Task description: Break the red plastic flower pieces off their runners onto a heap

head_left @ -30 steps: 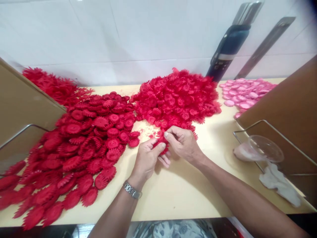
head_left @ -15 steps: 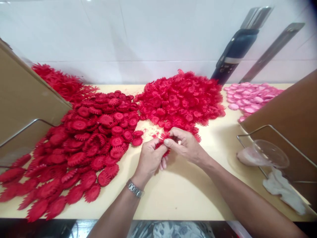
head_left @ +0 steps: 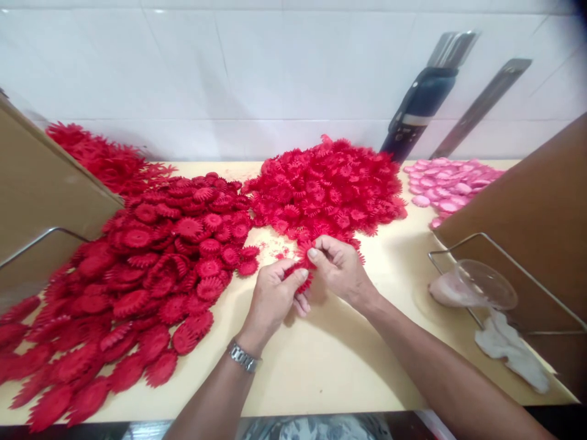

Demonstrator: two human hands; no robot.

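Note:
My left hand (head_left: pixel 273 296), with a metal watch on its wrist, is closed on a dark red fringed flower piece (head_left: pixel 304 282) that shows between thumb and fingers. Just above and to the right, my right hand (head_left: pixel 343 270) pinches a brighter red flower piece (head_left: pixel 304 249) between thumb and forefinger. The two pieces meet or overlap; their touching edges are partly hidden by my fingers. Beyond my hands rises a heap of bright red fringed flower pieces (head_left: pixel 321 183). A spread of darker, layered red flower pieces (head_left: pixel 151 263) lies to the left.
Cardboard boxes (head_left: pixel 41 183) stand on both sides. At the right are a clear plastic cup (head_left: pixel 486 284) with pale contents, a crumpled white tissue (head_left: pixel 509 351) and pink discs (head_left: pixel 454 183). A dark blue bottle (head_left: pixel 419 101) and a metal ruler (head_left: pixel 486 104) stand by the tiled wall.
My right fingers have drawn slightly away from my left thumb, and more red shows between the hands. The whole view has shifted a little.

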